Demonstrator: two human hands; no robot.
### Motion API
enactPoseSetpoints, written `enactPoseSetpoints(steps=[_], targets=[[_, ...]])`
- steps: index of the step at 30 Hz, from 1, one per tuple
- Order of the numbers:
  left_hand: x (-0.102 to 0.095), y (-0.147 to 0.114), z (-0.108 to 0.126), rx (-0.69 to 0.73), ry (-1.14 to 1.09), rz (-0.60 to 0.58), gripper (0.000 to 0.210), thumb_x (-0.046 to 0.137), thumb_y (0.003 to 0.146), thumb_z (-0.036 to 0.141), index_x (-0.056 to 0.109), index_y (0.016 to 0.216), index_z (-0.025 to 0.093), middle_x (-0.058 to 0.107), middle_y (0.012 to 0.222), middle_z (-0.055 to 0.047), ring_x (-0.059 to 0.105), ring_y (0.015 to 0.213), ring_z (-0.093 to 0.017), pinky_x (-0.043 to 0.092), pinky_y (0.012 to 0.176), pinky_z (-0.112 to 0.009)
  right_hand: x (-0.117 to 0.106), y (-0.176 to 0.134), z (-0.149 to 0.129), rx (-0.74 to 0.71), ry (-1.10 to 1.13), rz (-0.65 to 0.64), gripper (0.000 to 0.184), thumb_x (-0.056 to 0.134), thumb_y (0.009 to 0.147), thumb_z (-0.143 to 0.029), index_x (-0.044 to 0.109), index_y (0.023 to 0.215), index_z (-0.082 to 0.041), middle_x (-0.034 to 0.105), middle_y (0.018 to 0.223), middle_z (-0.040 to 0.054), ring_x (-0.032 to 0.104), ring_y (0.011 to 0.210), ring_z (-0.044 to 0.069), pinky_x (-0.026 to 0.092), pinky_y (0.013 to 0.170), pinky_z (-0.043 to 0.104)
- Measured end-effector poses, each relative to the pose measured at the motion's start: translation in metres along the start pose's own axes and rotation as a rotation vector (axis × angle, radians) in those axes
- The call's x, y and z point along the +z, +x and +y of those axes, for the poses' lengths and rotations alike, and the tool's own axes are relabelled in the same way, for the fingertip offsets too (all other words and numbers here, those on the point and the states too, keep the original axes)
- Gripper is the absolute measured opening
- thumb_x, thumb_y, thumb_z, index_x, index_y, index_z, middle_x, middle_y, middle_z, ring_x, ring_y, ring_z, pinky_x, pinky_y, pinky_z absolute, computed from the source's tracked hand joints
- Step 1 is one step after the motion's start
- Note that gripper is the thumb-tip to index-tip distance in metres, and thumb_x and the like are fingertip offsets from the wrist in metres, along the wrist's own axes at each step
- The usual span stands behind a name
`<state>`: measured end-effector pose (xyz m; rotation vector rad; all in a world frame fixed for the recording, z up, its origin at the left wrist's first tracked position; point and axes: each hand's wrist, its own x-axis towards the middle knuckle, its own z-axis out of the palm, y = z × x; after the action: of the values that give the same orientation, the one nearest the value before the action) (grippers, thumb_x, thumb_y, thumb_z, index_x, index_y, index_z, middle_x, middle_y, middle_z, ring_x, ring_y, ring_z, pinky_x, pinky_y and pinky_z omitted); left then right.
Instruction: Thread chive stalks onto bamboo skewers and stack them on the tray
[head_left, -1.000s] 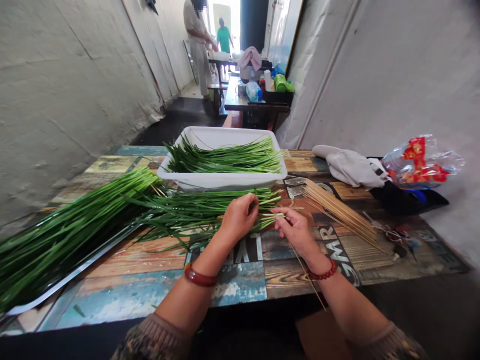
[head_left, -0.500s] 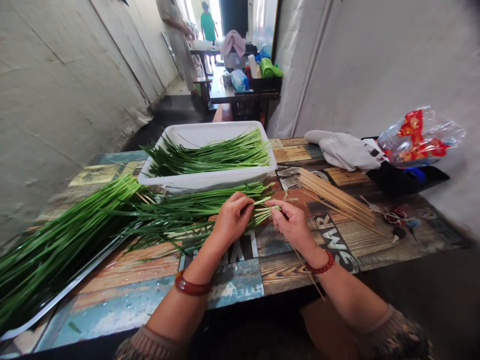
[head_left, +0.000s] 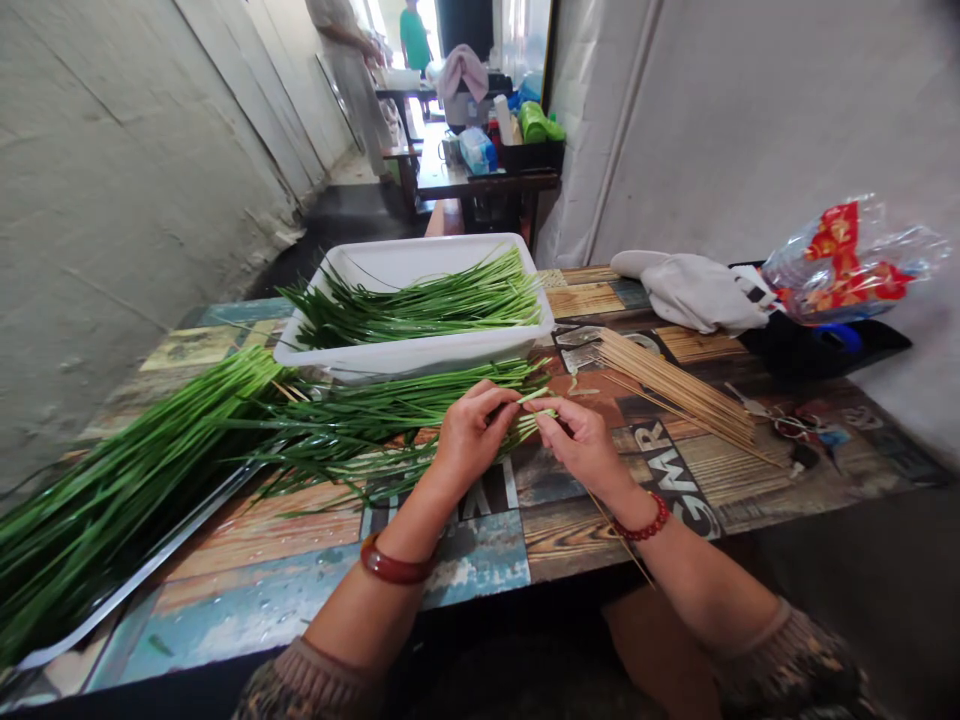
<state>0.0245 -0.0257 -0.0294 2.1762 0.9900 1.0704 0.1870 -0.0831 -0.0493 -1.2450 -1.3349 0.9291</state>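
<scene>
My left hand (head_left: pixel 480 428) is closed, pinching the pale end of a garlic chive stalk (head_left: pixel 533 396). Close beside it, my right hand (head_left: pixel 583 445) is closed on a thin bamboo skewer (head_left: pixel 626 545), whose long end sticks out below the palm towards me. Several chive ends are bunched at the right fingertips; the skewer's tip is hidden among the fingers. A loose layer of garlic chives (head_left: pixel 360 425) lies on the table under and left of my hands. Other bamboo skewers (head_left: pixel 679 385) lie in a pile to the right.
Behind my hands stands a white plastic tub (head_left: pixel 420 352) of chives. A large chive heap (head_left: pixel 127 470) lies at the left on a plastic sheet. On the right are a grey cap (head_left: pixel 694 290), a clear-and-red plastic package (head_left: pixel 840 265) and keys (head_left: pixel 802 450). People stand farther back.
My fingertips have come closer together around the chive ends. The camera view has shifted slightly; the piles and tub stay in place.
</scene>
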Motion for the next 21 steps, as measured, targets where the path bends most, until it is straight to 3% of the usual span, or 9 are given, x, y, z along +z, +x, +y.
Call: enactPoseSetpoints(steps=[21], targets=[[0.0013, -0.0004, 0.0009, 0.006, -0.048, 0.041, 0.012, 0.060, 0.086, 0.017, 0.071, 0.086, 0.016, 0.065, 0.077, -0.004, 0.060, 0.072, -0.013, 0.045, 0.067, -0.024, 0.0003, -0.0022, 0.0026, -0.010, -0.001, 0.023, 0.031, 0.054, 0.088, -0.034, 0.068, 0.108, -0.014, 0.053, 0.058, -0.0035, 0.045, 0.046, 0.008, 0.035, 0.043, 0.019]])
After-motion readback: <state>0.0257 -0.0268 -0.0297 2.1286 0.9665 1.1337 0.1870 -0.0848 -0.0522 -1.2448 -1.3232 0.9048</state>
